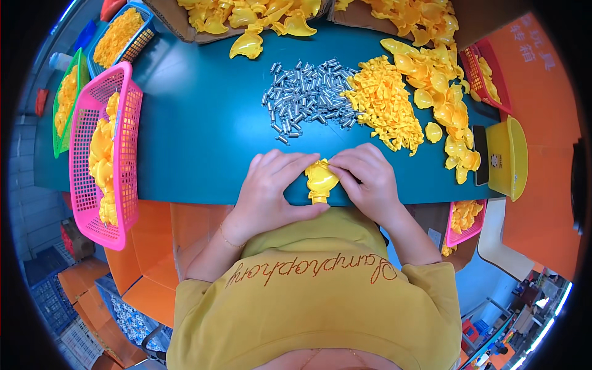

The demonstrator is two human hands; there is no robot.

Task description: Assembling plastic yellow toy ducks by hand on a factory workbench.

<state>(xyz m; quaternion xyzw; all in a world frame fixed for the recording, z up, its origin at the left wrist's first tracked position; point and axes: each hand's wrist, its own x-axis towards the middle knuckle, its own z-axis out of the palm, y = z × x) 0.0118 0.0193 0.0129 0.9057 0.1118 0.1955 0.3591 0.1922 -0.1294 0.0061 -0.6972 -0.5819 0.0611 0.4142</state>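
A shiny yellow plastic part (322,182), curved like a shell with a narrower lower end, is held at the table's near edge in front of my body. My left hand (268,188) grips its left side, index fingertip near the top and thumb by the lower end. From the right, my right hand (369,182) pinches its upper right edge between thumb and fingers. Beyond my hands lies a pile of small metal springs (311,95). Touching that pile is a heap of small yellow plastic pieces (385,102), with larger yellow shells (444,98) strewn farther right.
At the left edge stand a pink basket (128,148) of yellow parts, a green basket (79,92) and a blue basket (148,31). Cardboard boxes (179,21) of shells line the far side. A yellow tub (510,157), dark flat object (480,154) and red basket (502,80) are right.
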